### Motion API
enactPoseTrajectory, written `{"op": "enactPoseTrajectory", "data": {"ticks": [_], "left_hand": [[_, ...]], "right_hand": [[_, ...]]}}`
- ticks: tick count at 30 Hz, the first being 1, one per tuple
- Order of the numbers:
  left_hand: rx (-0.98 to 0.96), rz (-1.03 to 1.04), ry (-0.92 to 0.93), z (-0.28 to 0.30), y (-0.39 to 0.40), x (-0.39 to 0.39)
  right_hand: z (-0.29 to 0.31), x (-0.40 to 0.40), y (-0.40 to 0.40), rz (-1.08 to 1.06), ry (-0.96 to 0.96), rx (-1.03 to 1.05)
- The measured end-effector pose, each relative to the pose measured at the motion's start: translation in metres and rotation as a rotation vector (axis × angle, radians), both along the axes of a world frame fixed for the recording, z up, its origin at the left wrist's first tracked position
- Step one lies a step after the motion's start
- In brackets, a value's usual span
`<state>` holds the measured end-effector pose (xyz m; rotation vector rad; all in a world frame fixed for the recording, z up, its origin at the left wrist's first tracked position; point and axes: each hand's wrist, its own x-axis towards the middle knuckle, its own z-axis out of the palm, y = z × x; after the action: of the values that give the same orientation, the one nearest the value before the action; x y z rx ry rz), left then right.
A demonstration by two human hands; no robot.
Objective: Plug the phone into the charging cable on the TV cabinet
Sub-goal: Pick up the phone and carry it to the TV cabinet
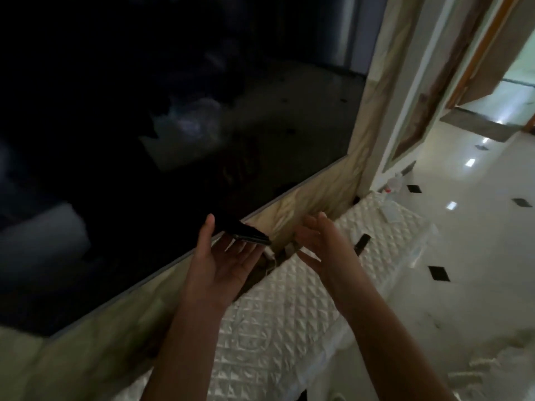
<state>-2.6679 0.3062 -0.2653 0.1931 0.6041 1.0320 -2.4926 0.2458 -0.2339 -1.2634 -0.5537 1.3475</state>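
A dark phone (251, 234) lies flat on the fingertips of my left hand (224, 263), held just below the lower edge of the TV. My thumb is raised beside it. A white charging cable (270, 257) with its plug end hangs right under the phone, over the back edge of the TV cabinet (275, 314). My right hand (320, 241) is close to the right of the phone with its palm turned inward, fingers apart, holding nothing. Whether the plug touches the phone is hard to tell in the dim light.
A large dark TV screen (144, 140) fills the left and top. The cabinet top has a white quilted cover. A small dark object (362, 243) lies on it, a plastic bottle (394, 183) stands at its far end. Glossy tiled floor (477, 241) lies to the right.
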Motion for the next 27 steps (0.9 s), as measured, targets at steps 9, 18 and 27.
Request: {"op": "enactPoseTrajectory", "data": {"ticks": [9,18,27], "left_hand": [[-0.104,0.377,0.035,-0.03,-0.018,-0.005],[-0.125,0.642,0.044,-0.03,-0.064,-0.085],[-0.189,0.44,0.08,-0.095,-0.073,-0.107]], "right_hand": [[-0.042,-0.012,0.078,0.387,0.021,-0.101],[-0.052,-0.106,0.086,0.662,-0.001,-0.208],[-0.092,-0.128,0.061,0.583,-0.055,-0.225]]}}
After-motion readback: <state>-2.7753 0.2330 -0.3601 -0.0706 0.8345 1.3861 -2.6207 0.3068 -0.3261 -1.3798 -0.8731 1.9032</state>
